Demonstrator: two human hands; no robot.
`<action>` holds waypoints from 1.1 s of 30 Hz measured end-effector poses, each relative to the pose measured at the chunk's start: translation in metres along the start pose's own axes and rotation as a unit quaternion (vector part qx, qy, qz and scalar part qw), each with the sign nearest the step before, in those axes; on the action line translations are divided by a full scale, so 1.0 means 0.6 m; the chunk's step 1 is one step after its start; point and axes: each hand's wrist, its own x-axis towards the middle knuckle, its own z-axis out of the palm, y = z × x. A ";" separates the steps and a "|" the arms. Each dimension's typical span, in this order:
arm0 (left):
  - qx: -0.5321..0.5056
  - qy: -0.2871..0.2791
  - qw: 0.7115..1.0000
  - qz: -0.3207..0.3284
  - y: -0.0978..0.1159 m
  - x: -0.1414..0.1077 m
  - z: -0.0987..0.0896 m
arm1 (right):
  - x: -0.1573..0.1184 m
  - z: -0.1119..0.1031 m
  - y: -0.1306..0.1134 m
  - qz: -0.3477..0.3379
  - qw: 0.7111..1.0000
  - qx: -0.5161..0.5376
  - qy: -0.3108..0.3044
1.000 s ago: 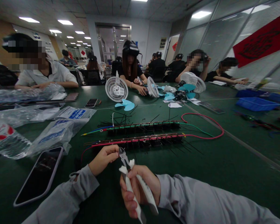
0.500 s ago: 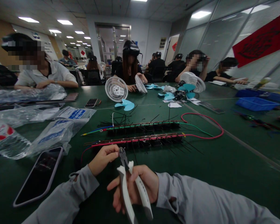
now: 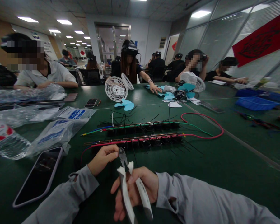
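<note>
My right hand (image 3: 143, 179) holds diagonal cutting pliers (image 3: 124, 160) by their white-and-grey handles, which are spread apart. The metal jaws point away from me, right beside the fingertips of my left hand (image 3: 104, 158). Those fingers are pinched together at the near side of the front wire bundle; what they grip, if anything, is hidden. This front bundle (image 3: 140, 139) has a red wire along black parts, with thin black cable-tie tails sticking out. Parallel behind it lies a second bundle (image 3: 144, 125) with a green wire and more black tails.
To my left lie a phone (image 3: 40, 175), a water bottle (image 3: 7, 140) and plastic bags (image 3: 63, 124). Fan grilles (image 3: 116, 89) and blue fan blades (image 3: 124, 105) stand across the table, near a co-worker's hand (image 3: 155, 88). A blue tray (image 3: 256, 103) is at right.
My right fingers have shifted slightly on the pliers; my left hand stays put. Across the table, a co-worker has set down a fan grille and stretched an arm toward the blue blades.
</note>
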 end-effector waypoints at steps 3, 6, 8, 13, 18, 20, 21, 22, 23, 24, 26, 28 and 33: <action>0.001 0.000 1.000 -0.002 0.003 -0.001 0.001 | 0.002 -0.015 0.003 -0.028 0.999 0.009 -0.016; 0.003 -0.002 1.000 -0.004 0.007 -0.002 0.002 | 0.000 -0.015 0.001 -0.029 0.999 0.013 -0.029; 0.002 -0.006 1.000 -0.002 0.009 -0.003 0.002 | -0.003 -0.009 -0.002 -0.025 0.999 0.011 -0.029; -0.013 -0.014 1.000 0.005 0.008 -0.002 0.001 | -0.010 0.006 -0.008 -0.007 1.000 0.013 -0.011; -0.026 -0.010 1.000 -0.001 0.006 -0.001 0.001 | -0.011 0.009 -0.008 0.000 1.000 0.019 0.003; -0.030 -0.012 0.999 -0.003 0.006 -0.001 0.001 | -0.011 0.008 -0.009 0.007 1.000 0.023 0.002; -0.033 -0.014 0.999 -0.004 0.005 -0.001 0.001 | -0.011 0.008 -0.008 0.009 1.000 0.024 0.002; -0.036 -0.014 0.999 -0.003 0.003 -0.001 0.000 | -0.011 0.007 -0.008 0.011 1.000 0.023 0.003; -0.039 -0.012 0.999 -0.002 0.002 -0.001 -0.001 | -0.011 0.006 -0.007 0.012 1.000 0.021 0.004; -0.044 -0.009 0.999 0.000 -0.001 0.000 -0.002 | -0.011 0.005 -0.006 0.012 1.000 0.018 0.004; -0.049 -0.002 0.999 -0.002 -0.005 0.000 -0.005 | -0.011 0.003 -0.003 0.009 1.000 0.013 0.001; -0.044 0.006 0.999 -0.002 -0.010 0.000 -0.007 | -0.011 -0.001 0.001 -0.002 1.000 0.015 -0.001; -0.022 0.014 1.000 0.016 -0.013 0.002 -0.009 | -0.004 -0.003 0.001 -0.042 0.999 0.019 0.016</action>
